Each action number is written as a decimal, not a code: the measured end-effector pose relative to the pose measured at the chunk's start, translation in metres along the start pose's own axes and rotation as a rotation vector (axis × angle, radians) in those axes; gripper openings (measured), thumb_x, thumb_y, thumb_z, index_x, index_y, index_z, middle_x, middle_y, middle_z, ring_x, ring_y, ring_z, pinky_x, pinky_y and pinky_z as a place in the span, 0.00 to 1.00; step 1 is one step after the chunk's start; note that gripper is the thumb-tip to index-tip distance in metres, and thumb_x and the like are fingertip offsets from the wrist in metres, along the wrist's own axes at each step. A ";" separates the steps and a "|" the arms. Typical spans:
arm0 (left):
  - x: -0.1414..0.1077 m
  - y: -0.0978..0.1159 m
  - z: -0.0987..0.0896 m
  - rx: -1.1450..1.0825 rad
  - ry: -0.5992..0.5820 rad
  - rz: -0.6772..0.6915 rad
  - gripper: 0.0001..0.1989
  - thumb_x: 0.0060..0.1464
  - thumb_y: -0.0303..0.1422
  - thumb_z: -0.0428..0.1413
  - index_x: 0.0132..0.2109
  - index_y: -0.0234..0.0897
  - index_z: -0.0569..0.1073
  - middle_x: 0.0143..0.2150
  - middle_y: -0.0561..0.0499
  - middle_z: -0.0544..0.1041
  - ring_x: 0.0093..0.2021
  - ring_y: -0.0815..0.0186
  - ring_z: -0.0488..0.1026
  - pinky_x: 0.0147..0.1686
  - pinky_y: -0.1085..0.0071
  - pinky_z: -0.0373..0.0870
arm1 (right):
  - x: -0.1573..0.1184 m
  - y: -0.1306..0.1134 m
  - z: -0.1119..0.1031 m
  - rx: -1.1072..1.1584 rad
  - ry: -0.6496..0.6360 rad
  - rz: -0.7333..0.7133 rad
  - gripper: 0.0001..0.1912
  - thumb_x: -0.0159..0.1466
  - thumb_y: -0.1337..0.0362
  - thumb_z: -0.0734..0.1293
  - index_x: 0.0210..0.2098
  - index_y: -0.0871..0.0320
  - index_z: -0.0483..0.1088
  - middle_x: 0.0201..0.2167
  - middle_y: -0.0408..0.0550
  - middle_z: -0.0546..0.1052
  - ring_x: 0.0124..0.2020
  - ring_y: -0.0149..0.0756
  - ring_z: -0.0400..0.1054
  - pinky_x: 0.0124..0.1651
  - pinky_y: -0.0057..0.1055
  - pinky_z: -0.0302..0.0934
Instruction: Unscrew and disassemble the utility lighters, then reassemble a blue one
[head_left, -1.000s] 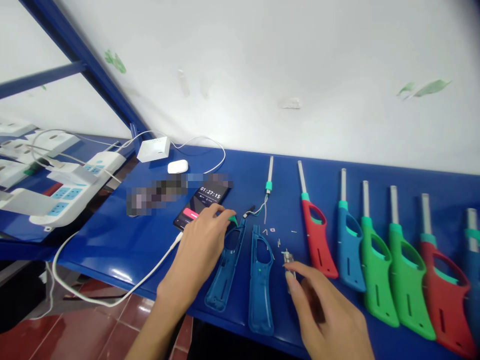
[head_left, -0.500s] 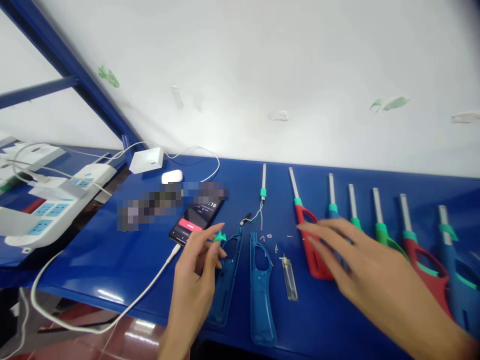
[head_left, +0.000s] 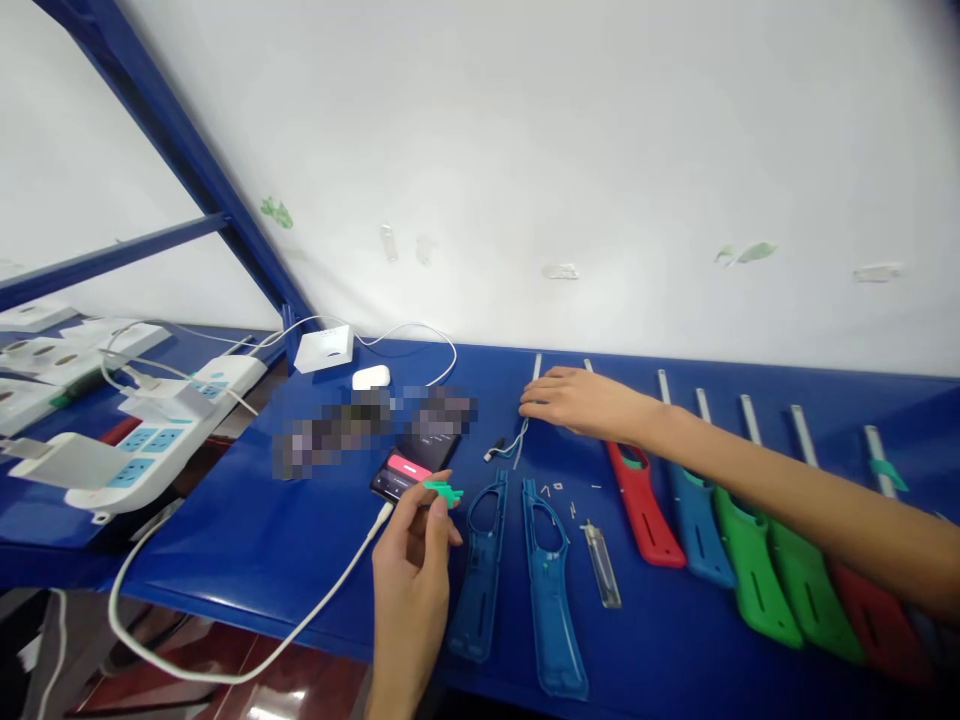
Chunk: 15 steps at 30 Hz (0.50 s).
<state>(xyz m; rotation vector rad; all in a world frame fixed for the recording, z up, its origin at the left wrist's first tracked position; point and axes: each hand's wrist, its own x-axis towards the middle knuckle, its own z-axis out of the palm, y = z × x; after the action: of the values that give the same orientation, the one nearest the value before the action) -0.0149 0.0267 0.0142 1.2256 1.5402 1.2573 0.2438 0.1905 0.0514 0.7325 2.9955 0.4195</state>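
Observation:
Between thumb and fingers, my left hand [head_left: 415, 565] pinches a small green plastic part [head_left: 445, 493], just left of the blue casing halves. My right hand [head_left: 574, 402] reaches over the loose metal tube [head_left: 537, 368] and covers its lower part; whether the fingers grip it cannot be made out. Wires with a small connector [head_left: 491, 455] trail below that hand. Two blue casing halves [head_left: 480, 580] [head_left: 559, 630] lie side by side. To their right are a clear fuel reservoir [head_left: 602, 565] and several tiny parts [head_left: 557, 487].
Several assembled lighters, including a red one [head_left: 649, 515], stretch along the right under my right forearm. A phone [head_left: 409, 465] with a white cable [head_left: 330, 580], a white case [head_left: 371, 378] and a power strip [head_left: 176, 430] are leftward.
My right hand has moved left and away from me, from above the red lighter to the loose metal tube. My left hand still holds the green part, now turned differently. The view has shifted.

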 end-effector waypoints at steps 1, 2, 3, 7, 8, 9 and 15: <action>0.000 0.000 0.000 0.001 -0.001 0.004 0.22 0.67 0.49 0.56 0.56 0.37 0.76 0.27 0.55 0.71 0.27 0.67 0.66 0.28 0.73 0.62 | 0.002 0.001 -0.004 -0.005 0.008 -0.010 0.21 0.64 0.81 0.63 0.51 0.57 0.75 0.50 0.50 0.82 0.52 0.38 0.75 0.56 0.39 0.66; 0.000 0.000 0.000 0.000 -0.003 0.010 0.22 0.67 0.49 0.56 0.56 0.37 0.76 0.27 0.55 0.71 0.27 0.67 0.66 0.28 0.73 0.63 | 0.002 0.000 -0.008 -0.010 0.018 -0.015 0.19 0.66 0.81 0.62 0.49 0.57 0.75 0.47 0.50 0.82 0.49 0.38 0.75 0.56 0.40 0.65; 0.000 0.000 0.000 -0.002 -0.002 0.016 0.22 0.67 0.49 0.56 0.56 0.37 0.76 0.27 0.55 0.70 0.28 0.67 0.67 0.29 0.73 0.63 | 0.003 0.000 -0.012 -0.015 0.031 -0.017 0.17 0.67 0.80 0.62 0.48 0.57 0.75 0.44 0.50 0.82 0.47 0.38 0.75 0.56 0.40 0.65; 0.002 0.000 0.000 -0.041 -0.003 0.015 0.21 0.66 0.48 0.56 0.56 0.37 0.75 0.27 0.55 0.71 0.30 0.66 0.69 0.30 0.73 0.64 | -0.004 -0.007 -0.033 -0.025 0.118 0.026 0.13 0.72 0.72 0.60 0.51 0.58 0.72 0.44 0.52 0.80 0.45 0.40 0.74 0.54 0.42 0.66; 0.002 -0.001 0.000 -0.051 -0.003 0.013 0.21 0.66 0.48 0.56 0.56 0.37 0.75 0.27 0.54 0.71 0.30 0.65 0.69 0.30 0.73 0.65 | -0.008 -0.009 -0.039 -0.026 0.145 0.046 0.12 0.73 0.70 0.60 0.53 0.58 0.71 0.45 0.52 0.79 0.44 0.41 0.74 0.52 0.42 0.67; 0.002 -0.001 -0.001 -0.059 -0.003 0.010 0.20 0.67 0.48 0.56 0.55 0.37 0.75 0.27 0.54 0.72 0.30 0.66 0.70 0.31 0.73 0.65 | -0.013 -0.012 -0.046 -0.027 0.172 0.067 0.13 0.74 0.68 0.59 0.54 0.58 0.71 0.46 0.53 0.79 0.43 0.41 0.74 0.50 0.42 0.68; 0.000 -0.004 -0.003 -0.097 0.017 0.020 0.19 0.66 0.45 0.58 0.56 0.38 0.75 0.28 0.55 0.73 0.31 0.66 0.70 0.35 0.73 0.68 | -0.050 -0.039 -0.096 0.115 0.291 0.234 0.14 0.76 0.64 0.58 0.55 0.55 0.71 0.47 0.53 0.77 0.36 0.37 0.74 0.37 0.35 0.68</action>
<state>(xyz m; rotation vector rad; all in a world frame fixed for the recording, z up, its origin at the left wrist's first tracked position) -0.0185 0.0256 0.0106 1.1737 1.4645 1.3429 0.2623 0.1102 0.1321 1.1324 3.2352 0.3950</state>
